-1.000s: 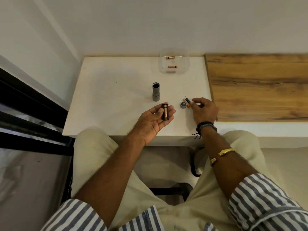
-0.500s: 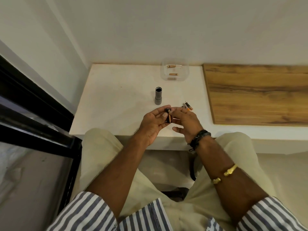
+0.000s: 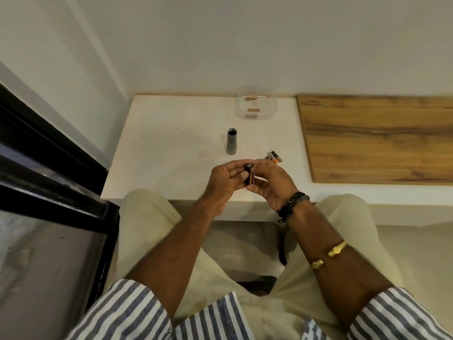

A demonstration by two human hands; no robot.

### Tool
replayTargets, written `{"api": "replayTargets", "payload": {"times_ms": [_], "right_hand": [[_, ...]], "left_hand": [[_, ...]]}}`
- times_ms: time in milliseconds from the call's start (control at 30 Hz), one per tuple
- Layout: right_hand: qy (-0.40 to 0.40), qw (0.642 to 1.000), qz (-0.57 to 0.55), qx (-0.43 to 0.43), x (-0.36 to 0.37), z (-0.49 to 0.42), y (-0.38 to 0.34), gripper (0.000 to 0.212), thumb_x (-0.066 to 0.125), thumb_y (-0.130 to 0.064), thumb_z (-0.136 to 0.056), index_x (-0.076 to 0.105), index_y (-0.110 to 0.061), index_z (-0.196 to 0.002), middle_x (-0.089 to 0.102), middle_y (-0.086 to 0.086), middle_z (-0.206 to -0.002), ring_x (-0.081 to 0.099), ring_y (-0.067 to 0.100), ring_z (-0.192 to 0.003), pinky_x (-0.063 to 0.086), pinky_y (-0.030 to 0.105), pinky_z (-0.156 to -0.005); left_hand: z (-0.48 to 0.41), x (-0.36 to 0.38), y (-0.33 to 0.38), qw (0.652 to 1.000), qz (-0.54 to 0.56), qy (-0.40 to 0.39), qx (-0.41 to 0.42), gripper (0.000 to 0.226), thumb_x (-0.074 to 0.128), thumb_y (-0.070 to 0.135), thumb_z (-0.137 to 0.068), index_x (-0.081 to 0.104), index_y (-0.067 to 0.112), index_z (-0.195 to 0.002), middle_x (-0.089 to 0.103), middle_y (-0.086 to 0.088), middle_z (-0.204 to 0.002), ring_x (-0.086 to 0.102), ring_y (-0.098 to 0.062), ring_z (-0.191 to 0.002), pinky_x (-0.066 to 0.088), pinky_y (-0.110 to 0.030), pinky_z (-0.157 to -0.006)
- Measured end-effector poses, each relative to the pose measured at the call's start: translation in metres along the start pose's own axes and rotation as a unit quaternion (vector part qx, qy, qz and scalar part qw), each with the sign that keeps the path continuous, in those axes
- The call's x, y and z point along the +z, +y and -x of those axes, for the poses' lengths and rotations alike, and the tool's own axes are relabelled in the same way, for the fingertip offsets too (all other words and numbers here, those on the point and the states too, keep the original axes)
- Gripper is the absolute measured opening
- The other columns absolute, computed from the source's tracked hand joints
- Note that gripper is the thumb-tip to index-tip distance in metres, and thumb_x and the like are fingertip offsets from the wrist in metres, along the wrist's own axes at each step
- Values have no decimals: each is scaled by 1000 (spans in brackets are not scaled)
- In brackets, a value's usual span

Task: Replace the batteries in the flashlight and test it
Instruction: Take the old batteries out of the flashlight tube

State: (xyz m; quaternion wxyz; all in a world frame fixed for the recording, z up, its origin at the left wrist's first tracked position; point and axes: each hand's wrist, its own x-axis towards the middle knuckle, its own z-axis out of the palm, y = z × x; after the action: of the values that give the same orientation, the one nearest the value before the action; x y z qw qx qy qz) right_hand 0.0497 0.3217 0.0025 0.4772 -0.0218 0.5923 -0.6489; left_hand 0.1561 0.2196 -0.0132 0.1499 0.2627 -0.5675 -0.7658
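The grey flashlight body (image 3: pixel 232 142) stands upright on the white table (image 3: pixel 171 148), its open end facing up. My left hand (image 3: pixel 226 182) holds a black battery holder (image 3: pixel 249 174) with copper-coloured batteries in it, above the table's near edge. My right hand (image 3: pixel 270 182) touches the same holder from the right, fingers curled around its side. Two loose batteries (image 3: pixel 276 157) lie on the table just beyond my right hand, next to the round flashlight cap (image 3: pixel 269 158).
A clear plastic container (image 3: pixel 256 104) with two copper-coloured batteries sits at the back of the table. A wooden board (image 3: pixel 377 138) covers the surface to the right. A black frame (image 3: pixel 49 168) runs along the left. My knees are under the table edge.
My right hand left a battery on the table by the cap and came over to the holder in my left hand. My left hand's fingers closed around the holder.
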Motion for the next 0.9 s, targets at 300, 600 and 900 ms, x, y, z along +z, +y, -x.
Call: {"api": "replayTargets", "payload": {"times_ms": [300, 600, 900], "right_hand": [[36, 999, -36, 18, 4, -4, 0, 24, 46, 3, -83, 62, -12, -93, 62, 8, -91, 58, 24, -83, 51, 35, -69], [85, 995, 36, -45, 3, -4, 2, 14, 64, -12, -92, 73, -16, -100, 75, 1, -91, 72, 20, -89, 59, 32, -69], [145, 962, 158, -169, -3, -10, 3, 14, 76, -10, -88, 78, -10, -101, 78, 8, -92, 70, 18, -83, 57, 32, -71]], "left_hand": [[-2, 8, -5, 998, -42, 12, 39, 41, 56, -8, -94, 71, 27, -108, 77, 12, -102, 73, -14, -99, 58, -22, -76], [-8, 4, -11, 998, -2, 61, 4, 26, 64, 2, -94, 68, 13, -117, 76, -5, -107, 74, -23, -98, 62, -35, -80], [-13, 0, -13, 992, 76, 94, -41, 24, 66, 5, -93, 68, 8, -117, 77, -9, -107, 73, -29, -101, 62, -40, -79]]}}
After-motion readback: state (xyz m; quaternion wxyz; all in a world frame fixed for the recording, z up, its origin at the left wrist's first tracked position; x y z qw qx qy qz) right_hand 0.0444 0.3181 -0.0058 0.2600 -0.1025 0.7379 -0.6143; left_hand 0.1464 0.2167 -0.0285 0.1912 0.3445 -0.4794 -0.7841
